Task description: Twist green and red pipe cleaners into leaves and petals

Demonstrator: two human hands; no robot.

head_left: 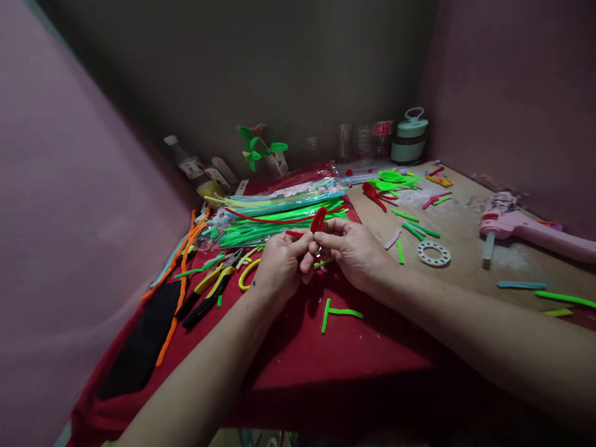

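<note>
Between the fingertips of both hands is a red pipe cleaner [319, 220], bent into a narrow loop that points up. My left hand [286, 257] pinches it from the left, and a red end sticks out over those fingers. From the right, my right hand [356, 251] pinches the base of the loop with thumb and forefinger. Just behind the hands lies a pile of green pipe cleaners [274, 225] in clear plastic bags, with a long red pipe cleaner [261, 218] across it. Short green pieces [342, 311] lie on the red cloth below the hands.
Pliers [216, 285] and a yellow-handled tool [246, 276] lie left of my hands, near orange pipe cleaners [182, 298] and a black cloth [139, 347]. To the right are a pink glue gun [531, 230], a white ring [434, 244] and red looped pieces [375, 194].
</note>
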